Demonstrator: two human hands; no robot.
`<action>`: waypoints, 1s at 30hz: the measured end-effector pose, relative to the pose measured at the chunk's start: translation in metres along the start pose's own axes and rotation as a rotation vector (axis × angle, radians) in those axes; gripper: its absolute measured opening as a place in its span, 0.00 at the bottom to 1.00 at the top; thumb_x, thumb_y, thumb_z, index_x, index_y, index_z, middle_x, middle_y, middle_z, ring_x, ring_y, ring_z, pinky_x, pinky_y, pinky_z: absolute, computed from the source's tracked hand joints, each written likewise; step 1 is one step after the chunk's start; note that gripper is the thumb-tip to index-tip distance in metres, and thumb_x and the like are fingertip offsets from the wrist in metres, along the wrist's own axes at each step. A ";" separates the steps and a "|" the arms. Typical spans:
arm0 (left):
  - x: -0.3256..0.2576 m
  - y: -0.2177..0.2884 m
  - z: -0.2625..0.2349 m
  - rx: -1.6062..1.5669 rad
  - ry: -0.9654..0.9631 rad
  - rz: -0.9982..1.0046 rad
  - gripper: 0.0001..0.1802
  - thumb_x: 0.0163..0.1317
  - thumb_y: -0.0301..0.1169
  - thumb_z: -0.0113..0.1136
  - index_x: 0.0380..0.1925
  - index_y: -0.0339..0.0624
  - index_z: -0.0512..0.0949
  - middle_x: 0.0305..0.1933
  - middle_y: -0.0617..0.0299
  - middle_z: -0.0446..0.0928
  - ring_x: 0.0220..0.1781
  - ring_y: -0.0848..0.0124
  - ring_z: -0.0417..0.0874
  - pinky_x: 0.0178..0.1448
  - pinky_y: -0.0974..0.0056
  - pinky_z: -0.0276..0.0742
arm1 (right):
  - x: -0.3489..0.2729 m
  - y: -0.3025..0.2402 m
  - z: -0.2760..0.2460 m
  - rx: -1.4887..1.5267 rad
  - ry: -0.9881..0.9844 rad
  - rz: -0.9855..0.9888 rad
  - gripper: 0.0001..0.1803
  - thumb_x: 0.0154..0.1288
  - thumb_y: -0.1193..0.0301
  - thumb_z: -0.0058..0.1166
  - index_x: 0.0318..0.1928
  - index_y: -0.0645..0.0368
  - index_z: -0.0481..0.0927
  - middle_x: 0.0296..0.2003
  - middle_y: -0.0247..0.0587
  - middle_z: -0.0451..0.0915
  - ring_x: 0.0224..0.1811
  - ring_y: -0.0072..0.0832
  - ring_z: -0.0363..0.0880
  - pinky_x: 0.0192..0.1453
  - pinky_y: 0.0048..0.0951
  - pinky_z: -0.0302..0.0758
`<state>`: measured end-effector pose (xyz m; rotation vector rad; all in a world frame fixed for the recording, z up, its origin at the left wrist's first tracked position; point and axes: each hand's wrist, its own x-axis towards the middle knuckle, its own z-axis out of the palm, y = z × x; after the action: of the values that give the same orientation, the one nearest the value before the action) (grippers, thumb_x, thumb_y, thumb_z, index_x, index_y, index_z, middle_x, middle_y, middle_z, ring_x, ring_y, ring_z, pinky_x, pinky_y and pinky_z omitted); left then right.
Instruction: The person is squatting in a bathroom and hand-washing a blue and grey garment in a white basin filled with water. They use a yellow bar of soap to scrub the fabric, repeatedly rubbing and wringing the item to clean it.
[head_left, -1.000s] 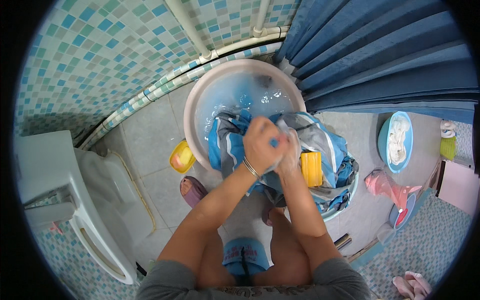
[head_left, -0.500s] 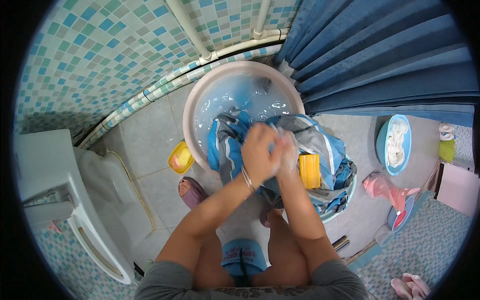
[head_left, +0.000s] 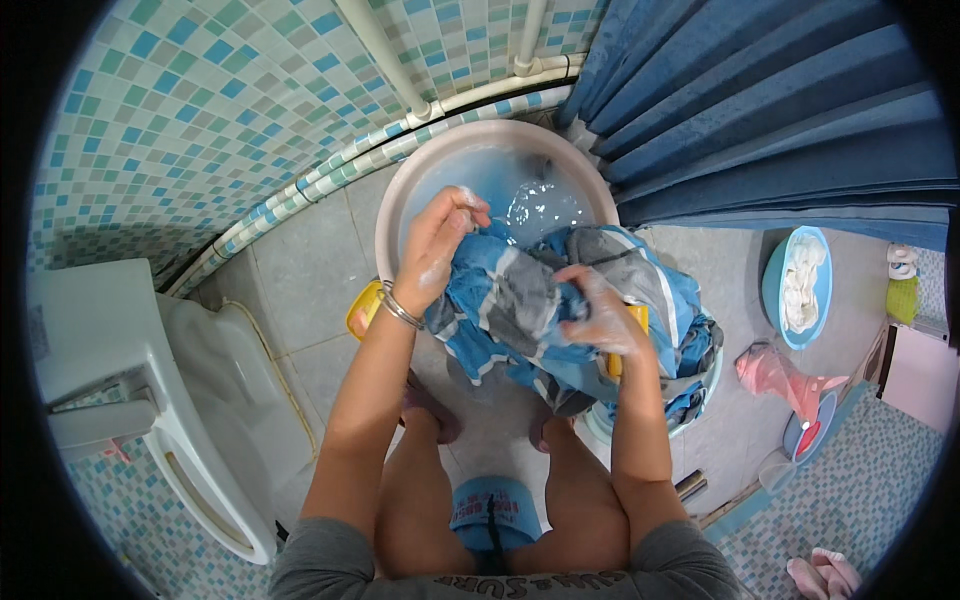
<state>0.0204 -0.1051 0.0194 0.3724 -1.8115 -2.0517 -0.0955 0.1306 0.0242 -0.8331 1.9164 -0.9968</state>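
A blue, grey and white striped cloth (head_left: 510, 290) lies bunched over the near rim of a pale pink basin (head_left: 392, 180) that holds cloudy, bluish water. At the cloth's upper left, my left hand (head_left: 435, 245) is raised, its fingers loosely curled with suds on them and no cloth visible between them. On the right, my right hand (head_left: 608, 318) hovers at the fabric, soapy, with thumb and fingers apart. Under and beside that hand, a yellow block (head_left: 640, 318), partly hidden, rests on the heaped cloth.
More cloth fills a light blue basin (head_left: 712, 385) at right. A yellow soap dish (head_left: 362, 308) sits behind my left forearm. Farther right stand a blue basin (head_left: 825, 290) with white cloth and a pink plastic bag (head_left: 785, 380). A blue curtain (head_left: 770, 130) and white toilet (head_left: 240, 390) flank me.
My hands, rubbing together before, have parted: the left moved up and left, the right moved right and down over the yellow block. The cloth between them has shifted and spread.
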 end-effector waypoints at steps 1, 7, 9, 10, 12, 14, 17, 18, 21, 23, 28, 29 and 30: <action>0.002 0.016 0.005 -0.069 -0.013 0.011 0.12 0.68 0.36 0.47 0.41 0.38 0.72 0.39 0.61 0.75 0.41 0.74 0.75 0.49 0.69 0.69 | 0.004 0.000 0.006 -0.024 -0.145 0.083 0.33 0.38 0.68 0.61 0.51 0.56 0.70 0.38 0.47 0.75 0.44 0.40 0.75 0.55 0.32 0.68; -0.024 0.021 0.003 0.347 -0.097 -0.318 0.23 0.59 0.43 0.61 0.44 0.35 0.70 0.41 0.54 0.75 0.41 0.68 0.77 0.45 0.67 0.73 | 0.010 0.003 0.009 -0.221 0.348 0.255 0.26 0.43 0.69 0.63 0.44 0.58 0.70 0.37 0.55 0.75 0.43 0.45 0.77 0.49 0.37 0.71; -0.037 -0.010 -0.014 0.713 -0.335 -0.428 0.42 0.49 0.56 0.66 0.52 0.32 0.68 0.45 0.46 0.75 0.46 0.56 0.79 0.52 0.60 0.73 | 0.008 0.016 0.007 -0.221 0.668 -0.114 0.21 0.44 0.71 0.62 0.40 0.57 0.68 0.34 0.51 0.73 0.40 0.43 0.75 0.49 0.37 0.72; -0.049 -0.034 -0.014 0.688 -0.447 -0.432 0.52 0.43 0.61 0.67 0.58 0.31 0.64 0.50 0.42 0.73 0.51 0.49 0.77 0.56 0.57 0.72 | 0.009 0.021 0.008 -0.217 0.818 -0.307 0.20 0.45 0.72 0.62 0.37 0.56 0.66 0.32 0.49 0.72 0.38 0.41 0.74 0.49 0.38 0.72; -0.063 -0.049 0.000 0.841 -0.660 -0.241 0.56 0.42 0.64 0.65 0.60 0.29 0.62 0.52 0.40 0.72 0.54 0.48 0.76 0.58 0.56 0.71 | 0.016 0.019 0.015 0.007 0.882 -0.373 0.21 0.45 0.71 0.64 0.35 0.53 0.63 0.31 0.40 0.68 0.35 0.33 0.70 0.53 0.36 0.71; -0.052 -0.026 0.018 0.990 -0.718 -0.365 0.56 0.40 0.64 0.65 0.59 0.28 0.64 0.53 0.40 0.72 0.56 0.48 0.74 0.59 0.56 0.70 | 0.015 0.025 0.017 0.279 0.897 -0.376 0.23 0.44 0.71 0.66 0.37 0.53 0.64 0.32 0.38 0.68 0.36 0.30 0.69 0.55 0.35 0.70; -0.045 -0.017 0.010 0.803 -0.820 -0.418 0.51 0.42 0.64 0.64 0.55 0.31 0.68 0.52 0.44 0.72 0.56 0.50 0.73 0.60 0.57 0.67 | 0.015 0.037 0.006 0.300 0.568 -0.276 0.12 0.55 0.70 0.58 0.32 0.55 0.66 0.43 0.44 0.73 0.45 0.31 0.72 0.62 0.38 0.65; -0.044 -0.018 0.003 0.667 -0.861 -0.407 0.49 0.43 0.64 0.63 0.54 0.32 0.70 0.51 0.46 0.73 0.56 0.50 0.72 0.60 0.57 0.67 | 0.018 0.043 0.006 0.290 0.475 -0.265 0.10 0.58 0.70 0.55 0.31 0.56 0.67 0.45 0.45 0.73 0.47 0.31 0.73 0.63 0.39 0.64; -0.036 -0.022 -0.007 0.602 -0.754 -0.137 0.31 0.54 0.55 0.60 0.44 0.37 0.76 0.46 0.53 0.74 0.51 0.57 0.68 0.58 0.57 0.62 | 0.016 0.052 0.008 0.956 0.145 -0.245 0.09 0.61 0.67 0.52 0.28 0.54 0.69 0.43 0.40 0.77 0.47 0.33 0.75 0.68 0.36 0.57; -0.029 -0.016 -0.008 0.626 -0.663 0.135 0.16 0.56 0.41 0.64 0.32 0.39 0.78 0.45 0.54 0.74 0.48 0.61 0.71 0.58 0.56 0.62 | 0.017 0.072 0.008 0.974 0.101 -0.223 0.10 0.59 0.62 0.52 0.28 0.52 0.70 0.34 0.36 0.78 0.41 0.29 0.75 0.65 0.31 0.58; -0.004 0.001 -0.036 -0.078 -0.424 -0.402 0.14 0.53 0.22 0.64 0.23 0.46 0.66 0.45 0.57 0.75 0.43 0.72 0.76 0.56 0.62 0.69 | 0.007 0.042 -0.006 0.591 0.345 -0.083 0.22 0.44 0.58 0.61 0.38 0.58 0.78 0.28 0.29 0.74 0.37 0.22 0.70 0.47 0.22 0.65; 0.004 0.014 -0.039 -0.130 -0.406 -0.458 0.14 0.54 0.21 0.63 0.24 0.47 0.65 0.46 0.56 0.75 0.46 0.73 0.76 0.61 0.58 0.66 | 0.006 0.035 -0.010 0.543 0.326 -0.143 0.23 0.42 0.58 0.62 0.38 0.59 0.78 0.29 0.29 0.74 0.37 0.22 0.71 0.46 0.21 0.65; 0.012 0.021 -0.039 -0.183 -0.394 -0.510 0.15 0.54 0.20 0.61 0.26 0.48 0.64 0.46 0.54 0.75 0.49 0.74 0.76 0.66 0.55 0.64 | 0.004 0.032 -0.012 0.491 0.315 -0.203 0.25 0.40 0.58 0.63 0.39 0.60 0.79 0.30 0.29 0.75 0.38 0.21 0.71 0.45 0.20 0.66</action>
<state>0.0290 -0.1470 0.0353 0.4363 -1.8569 -2.7860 -0.1141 0.1464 -0.0004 -0.6132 1.7378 -1.7209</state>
